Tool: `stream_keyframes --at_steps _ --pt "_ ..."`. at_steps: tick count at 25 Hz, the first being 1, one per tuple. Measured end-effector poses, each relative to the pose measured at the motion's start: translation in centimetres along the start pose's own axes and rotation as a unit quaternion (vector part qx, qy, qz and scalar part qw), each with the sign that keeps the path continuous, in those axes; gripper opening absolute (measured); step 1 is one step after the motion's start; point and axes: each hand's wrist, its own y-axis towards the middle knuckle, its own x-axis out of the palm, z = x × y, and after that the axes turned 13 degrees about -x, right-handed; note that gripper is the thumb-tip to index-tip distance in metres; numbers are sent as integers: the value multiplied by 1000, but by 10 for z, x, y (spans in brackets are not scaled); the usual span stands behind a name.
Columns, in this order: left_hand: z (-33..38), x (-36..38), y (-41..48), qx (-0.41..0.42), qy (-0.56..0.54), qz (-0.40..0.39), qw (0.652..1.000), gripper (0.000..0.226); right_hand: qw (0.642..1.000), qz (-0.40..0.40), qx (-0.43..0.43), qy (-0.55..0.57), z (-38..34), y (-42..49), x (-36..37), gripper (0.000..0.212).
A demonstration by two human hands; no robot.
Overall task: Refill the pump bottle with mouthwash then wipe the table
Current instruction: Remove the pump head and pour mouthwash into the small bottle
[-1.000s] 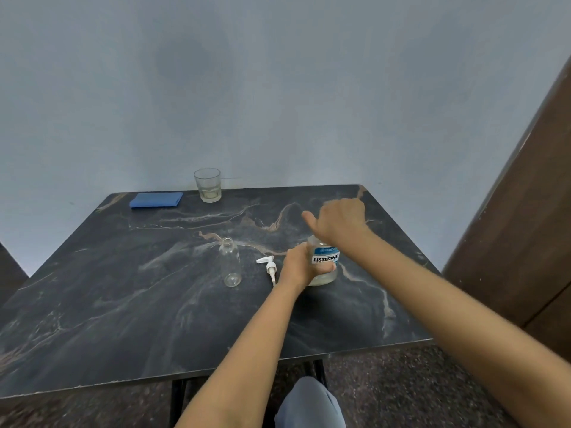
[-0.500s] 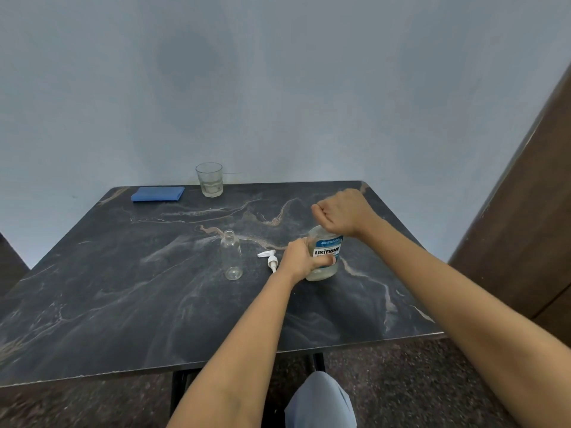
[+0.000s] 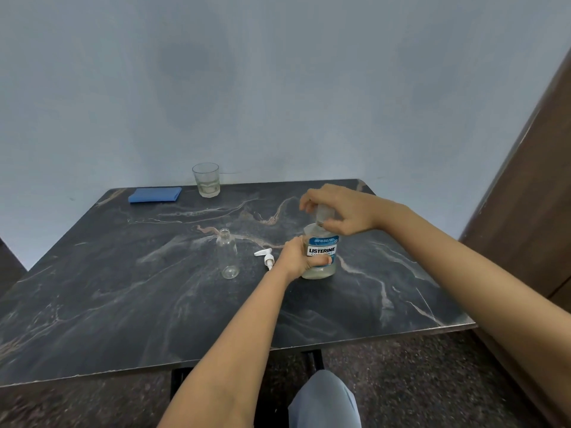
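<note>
A Listerine mouthwash bottle point(image 3: 321, 251) stands on the dark marble table point(image 3: 154, 304), right of centre. My left hand point(image 3: 298, 257) grips its body from the left. My right hand point(image 3: 343, 211) holds the clear cap point(image 3: 323, 213) just above the bottle's neck. An empty clear glass pump bottle point(image 3: 228, 257) stands uncapped to the left of the mouthwash. Its white pump head point(image 3: 266, 257) lies on the table between the two bottles. A folded blue cloth point(image 3: 154, 194) rests at the table's far left.
A drinking glass point(image 3: 206, 180) with a little liquid stands at the far edge by the wall. A brown wooden panel point(image 3: 531, 196) rises to the right of the table. My knee point(image 3: 324, 400) shows below the near edge.
My right hand has twisted on top of the mouthwash bottle and lifted, so the clear cap now shows in its fingers above the neck. My left hand has kept its hold on the bottle.
</note>
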Motion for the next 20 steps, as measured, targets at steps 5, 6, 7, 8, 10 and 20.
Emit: stream_keyframes --at_steps 5,6,7,8,10,20 --pt "2 0 -4 2 8 0 1000 31 985 -100 132 -55 -11 9 -19 26" --pt "2 -1 -5 1 9 -1 1000 31 988 -90 120 -29 -12 6 -24 22" --pt "3 -1 -4 -1 12 -3 1000 31 992 -65 111 0 -10 1 -28 24" --pt "3 -1 -4 -4 14 -6 1000 31 993 -21 112 40 -7 -7 -26 28" --pt "5 -1 -5 -8 12 -11 1000 29 964 134 143 179 -3 -30 -9 29" --pt "-8 -5 -43 49 -2 103 994 84 763 409 422 269 -13 -84 151 21"
